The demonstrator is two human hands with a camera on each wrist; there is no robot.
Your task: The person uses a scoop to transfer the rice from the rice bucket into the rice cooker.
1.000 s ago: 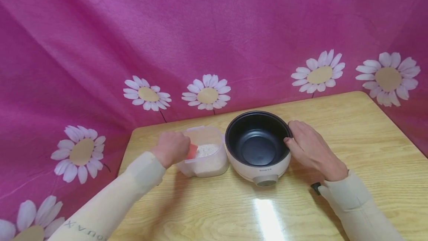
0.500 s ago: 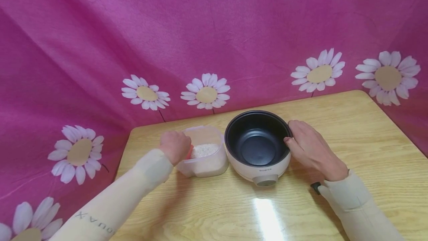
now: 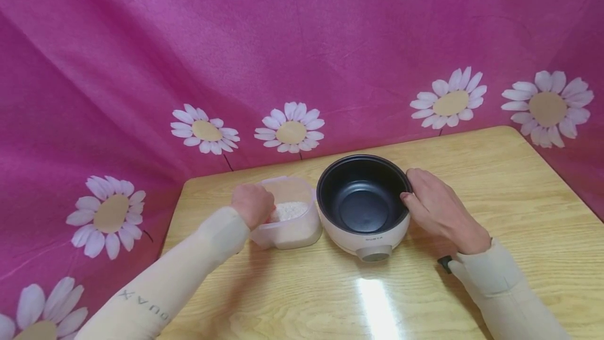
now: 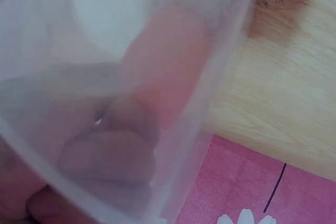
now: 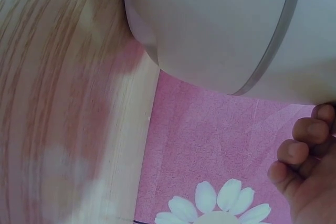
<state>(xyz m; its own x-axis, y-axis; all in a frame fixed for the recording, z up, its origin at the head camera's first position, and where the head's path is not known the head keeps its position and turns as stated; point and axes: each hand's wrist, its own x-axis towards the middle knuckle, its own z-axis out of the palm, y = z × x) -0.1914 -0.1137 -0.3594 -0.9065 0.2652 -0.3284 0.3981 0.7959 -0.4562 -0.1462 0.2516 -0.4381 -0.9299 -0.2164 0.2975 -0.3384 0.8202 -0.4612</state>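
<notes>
A translucent plastic container [image 3: 302, 237] holding white rice [image 3: 291, 211] stands left of centre on the table. My left hand [image 3: 252, 204] reaches over its left rim and grips a red scoop [image 4: 168, 61], whose blade shows through the container wall in the left wrist view. From the head, the hand hides most of the scoop. Right beside the container sits a cream electric cooking pot [image 3: 344, 237] with a black inner bowl [image 3: 364, 210] that has nothing in it. My right hand [image 3: 436, 206] holds the pot's right rim, thumb at the edge and fingers curled against the outer side.
The wooden table [image 3: 495, 193] backs onto a pink cloth [image 3: 368, 41] printed with daisies. On the pot's front is a grey knob [image 3: 375, 254]. A small black object [image 3: 444, 263] shows by the right cuff.
My left hand has moved slightly right and deeper over the container, and less of the red scoop shows. The right hand and the pot stay in place.
</notes>
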